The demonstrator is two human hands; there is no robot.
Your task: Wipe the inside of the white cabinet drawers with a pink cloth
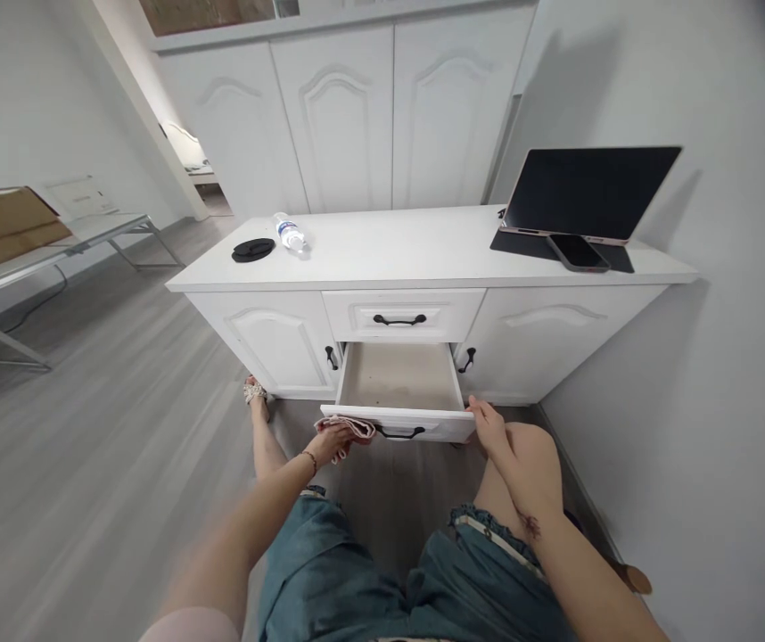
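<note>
Left arm (249, 535) was stretched forward, left hand (333, 440) was curled, right arm (535, 499) was extended, right hand (488, 428) pointed slightly inward

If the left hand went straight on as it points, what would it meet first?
Likely the open drawer's white front panel; the folded pale-pink cloth in the left hand seems to touch it, though depth is unclear.

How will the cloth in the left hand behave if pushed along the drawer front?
The cloth will probably flop, since it bunches in soft folds at the left hand. It should slide easily on the smooth-looking drawer front, but may snag on the black handle, which sticks out beside it.
</note>
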